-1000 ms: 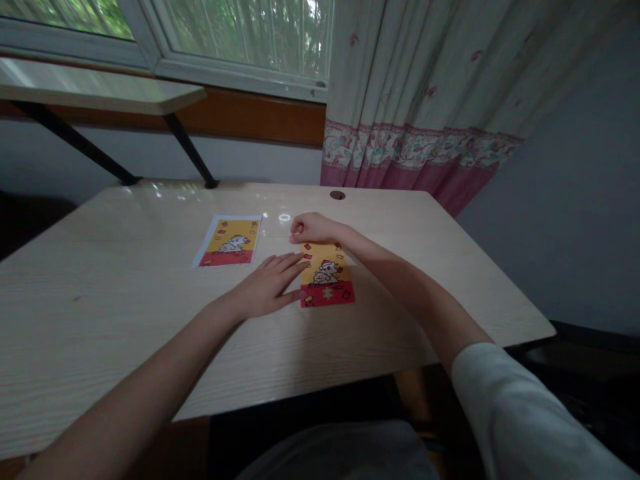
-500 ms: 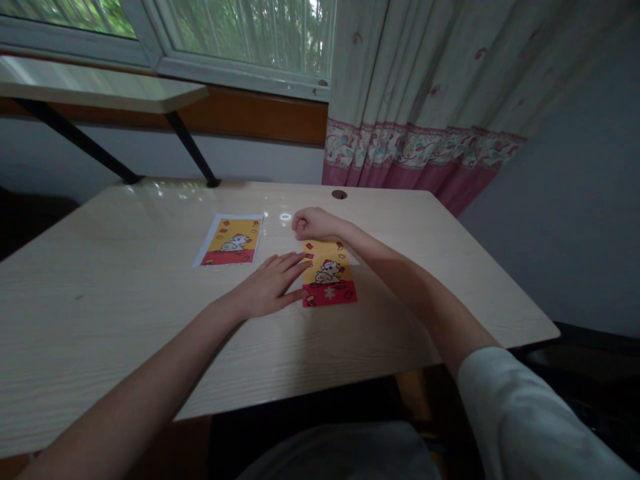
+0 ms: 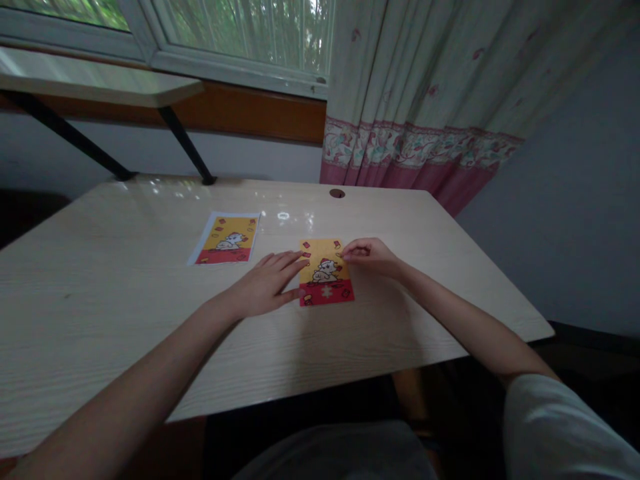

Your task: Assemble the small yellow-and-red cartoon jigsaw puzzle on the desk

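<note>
A yellow-and-red jigsaw puzzle [image 3: 325, 270] with a white cartoon animal in a red hat lies flat on the table. In its red lower band is a pale, jigsaw-piece-shaped gap [image 3: 327, 291]. My left hand [image 3: 270, 283] lies flat and open, its fingertips and thumb touching the puzzle's left edge. At the upper right edge of the puzzle is my right hand [image 3: 367, 257], thumb and fingers pinched together. What they hold, if anything, is too small to make out. Farther left lies a printed picture [image 3: 229, 240] of the same design with a white margin.
The pale wooden table [image 3: 150, 313] has a round cable hole [image 3: 337, 193] near its back edge. A raised shelf [image 3: 100, 80] on black supports stands at the back left. Behind the table hang a window [image 3: 245, 40] and a floral curtain [image 3: 415, 100].
My right hand has moved from above the puzzle's top edge to its upper right edge, the fist becoming a pinch. My left hand stays at the left edge.
</note>
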Tool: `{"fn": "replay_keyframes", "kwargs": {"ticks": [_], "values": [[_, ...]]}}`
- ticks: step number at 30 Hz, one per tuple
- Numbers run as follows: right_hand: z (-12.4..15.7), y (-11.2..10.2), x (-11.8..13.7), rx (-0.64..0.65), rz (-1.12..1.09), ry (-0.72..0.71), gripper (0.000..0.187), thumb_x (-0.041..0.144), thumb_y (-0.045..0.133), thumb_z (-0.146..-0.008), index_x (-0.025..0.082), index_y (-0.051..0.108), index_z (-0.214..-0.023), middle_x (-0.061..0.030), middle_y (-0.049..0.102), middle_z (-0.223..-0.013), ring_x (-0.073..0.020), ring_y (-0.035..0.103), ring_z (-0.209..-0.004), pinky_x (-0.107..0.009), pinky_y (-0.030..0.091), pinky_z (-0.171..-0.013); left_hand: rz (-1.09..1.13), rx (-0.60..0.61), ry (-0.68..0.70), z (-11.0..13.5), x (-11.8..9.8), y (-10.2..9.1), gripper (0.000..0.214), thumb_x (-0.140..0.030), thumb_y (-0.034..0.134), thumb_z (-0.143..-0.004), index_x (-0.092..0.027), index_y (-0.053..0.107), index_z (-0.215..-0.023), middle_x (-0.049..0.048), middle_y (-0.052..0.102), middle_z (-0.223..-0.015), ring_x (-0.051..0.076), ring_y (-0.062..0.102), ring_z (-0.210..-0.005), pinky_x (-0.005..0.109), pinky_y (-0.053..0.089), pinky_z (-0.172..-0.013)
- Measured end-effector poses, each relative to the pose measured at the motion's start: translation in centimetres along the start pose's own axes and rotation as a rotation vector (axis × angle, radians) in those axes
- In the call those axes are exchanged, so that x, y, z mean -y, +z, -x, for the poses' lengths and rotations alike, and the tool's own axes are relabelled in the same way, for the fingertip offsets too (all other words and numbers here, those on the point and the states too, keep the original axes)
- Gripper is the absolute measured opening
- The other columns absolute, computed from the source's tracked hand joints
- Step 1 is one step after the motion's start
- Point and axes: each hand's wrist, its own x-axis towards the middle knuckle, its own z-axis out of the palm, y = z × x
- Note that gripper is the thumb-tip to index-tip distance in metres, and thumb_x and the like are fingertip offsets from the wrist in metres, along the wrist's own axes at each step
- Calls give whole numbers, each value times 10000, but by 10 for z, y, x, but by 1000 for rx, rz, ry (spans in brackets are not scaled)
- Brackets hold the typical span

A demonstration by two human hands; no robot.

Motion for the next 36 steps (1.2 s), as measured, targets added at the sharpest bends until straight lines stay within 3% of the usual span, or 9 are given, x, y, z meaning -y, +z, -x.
{"fn": "replay_keyframes", "kwargs": {"ticks": [15, 21, 25, 28, 36], "values": [[14, 4, 1, -153, -145, 50, 314, 387, 790, -592, 173, 676, -792, -33, 715, -802, -136, 659, -739, -308, 525, -751, -7, 33, 1, 0, 1, -1, 577, -539, 381, -919, -166, 396, -1358, 181, 415, -1406, 331, 420, -1256, 538, 376, -1001], [18, 14, 1, -47, -104, 54, 287, 375, 764, -637, 178, 693, -832, -36, 711, -841, -143, 654, -781, -316, 522, -765, 2, 7, 19, -1, 1, -2, 569, -550, 365, -920, -181, 403, -1350, 173, 439, -1386, 322, 433, -1249, 525, 386, -999], [25, 28, 4, 11, 136, -34, 210, 329, 707, -725, 174, 711, -867, -31, 695, -808, -127, 612, -710, -289, 496, -689, 0, 9, 17, 0, 1, -2, 590, -557, 355, -920, -154, 413, -1346, 191, 438, -1382, 335, 432, -1247, 532, 384, -997], [29, 38, 9, 53, 250, -14, 174, 281, 677, -762, 171, 711, -893, -25, 691, -794, -109, 580, -664, -253, 461, -631, 2, 11, 11, -1, 1, -1, 595, -561, 349, -919, -155, 411, -1349, 191, 436, -1385, 338, 430, -1249, 536, 387, -991], [33, 44, 14, 104, 308, -26, 149, 224, 646, -788, 195, 714, -917, -17, 709, -835, -115, 611, -717, -238, 459, -669, 8, 30, -1, -1, 0, -2, 604, -558, 352, -917, -143, 413, -1352, 202, 430, -1387, 342, 421, -1257, 530, 374, -1000]]}}
